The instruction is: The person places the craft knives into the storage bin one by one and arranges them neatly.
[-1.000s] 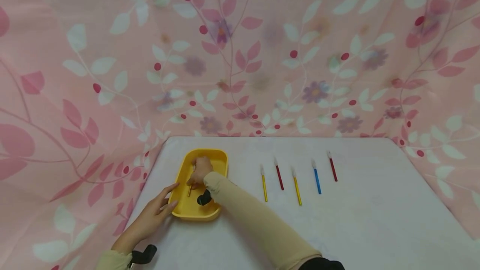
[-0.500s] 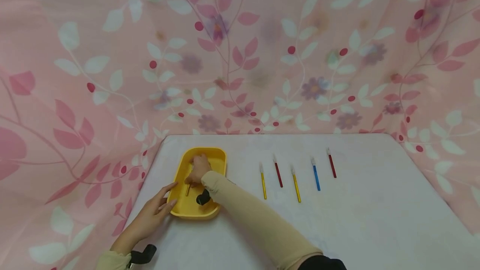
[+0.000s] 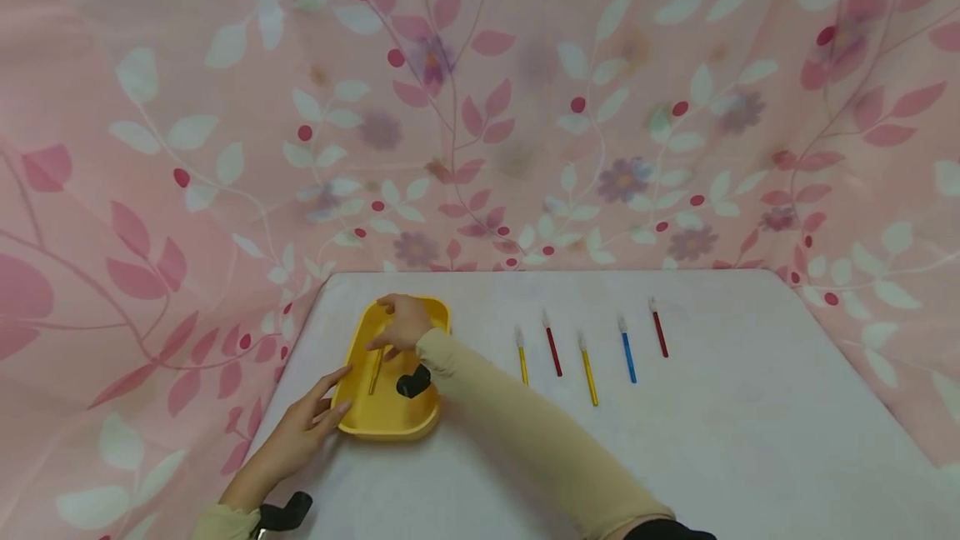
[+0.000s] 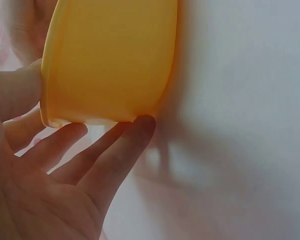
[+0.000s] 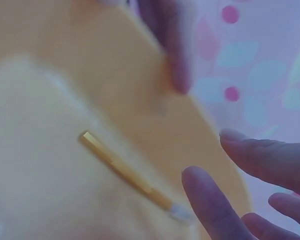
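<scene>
A yellow tray (image 3: 390,432) stands at the left of the white table. My left hand (image 3: 300,432) rests against its near left side, fingers fairly straight; in the left wrist view the fingertips (image 4: 144,127) touch the outer wall. My right hand (image 3: 405,323) is over the far part of the tray, its fingers spread and holding nothing. Below it a slim yellow pen-like stick (image 3: 377,373) lies on the tray floor. The right wrist view shows this stick (image 5: 122,170) with a whitish tip, beside the spread fingers.
Right of the tray, several similar sticks with clear tips lie in a loose row: yellow (image 3: 589,373), red (image 3: 553,348), blue (image 3: 628,357) and another red one (image 3: 660,332). The right sleeve (image 3: 525,415) overlaps one more yellow stick (image 3: 522,365). A pink floral cloth (image 3: 465,107) hangs behind the table.
My right hand has let go of the yellow stick, spread its fingers and risen slightly off the tray floor. The left hand stays at the tray's side.
</scene>
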A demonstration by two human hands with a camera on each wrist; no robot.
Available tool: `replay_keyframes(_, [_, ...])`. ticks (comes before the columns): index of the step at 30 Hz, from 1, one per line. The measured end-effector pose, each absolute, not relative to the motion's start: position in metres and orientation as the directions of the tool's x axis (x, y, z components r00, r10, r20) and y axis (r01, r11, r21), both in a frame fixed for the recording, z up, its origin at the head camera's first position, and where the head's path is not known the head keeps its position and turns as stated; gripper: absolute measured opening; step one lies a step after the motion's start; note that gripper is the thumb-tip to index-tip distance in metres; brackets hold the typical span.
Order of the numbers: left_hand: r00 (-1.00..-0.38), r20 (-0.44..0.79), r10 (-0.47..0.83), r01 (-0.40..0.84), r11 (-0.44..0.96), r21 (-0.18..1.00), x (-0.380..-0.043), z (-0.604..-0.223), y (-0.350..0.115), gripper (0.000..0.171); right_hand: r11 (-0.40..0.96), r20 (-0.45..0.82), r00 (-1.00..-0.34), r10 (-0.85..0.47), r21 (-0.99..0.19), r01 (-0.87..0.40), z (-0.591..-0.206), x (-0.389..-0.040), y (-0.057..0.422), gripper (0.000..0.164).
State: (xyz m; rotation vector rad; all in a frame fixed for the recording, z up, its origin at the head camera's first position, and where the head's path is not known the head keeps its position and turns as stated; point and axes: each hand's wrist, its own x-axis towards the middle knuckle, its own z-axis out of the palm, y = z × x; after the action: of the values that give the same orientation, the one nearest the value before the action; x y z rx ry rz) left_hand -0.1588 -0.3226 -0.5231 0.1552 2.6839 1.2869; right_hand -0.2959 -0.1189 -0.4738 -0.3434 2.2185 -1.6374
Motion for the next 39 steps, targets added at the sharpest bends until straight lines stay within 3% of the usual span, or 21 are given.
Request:
replay_keyframes(15, [-0.982,-0.132,0.138,-0.009,0.656,0.755,-0.153,-0.522,-0.319,0.065,0.096,0.149,-0.861,-0.487,-0.970,-0.222,-0.412,-0.273,-0.057,0.079])
replay_keyframes(28, [-0.980,-0.131,0.147,-0.005,0.644,0.765,-0.156,-0.523,-0.321,0.066,0.074,0.267,-0.855,-0.444,-0.941,-0.332,-0.401,-0.264,0.024,0.076])
replay_keyframes(39, [-0.978,-0.141,0.152,-0.011,0.640,0.768,-0.157,-0.522,-0.320,0.066,0.111,0.259,-0.884,-0.388,-0.939,-0.324,-0.417,-0.262,0.079,0.076])
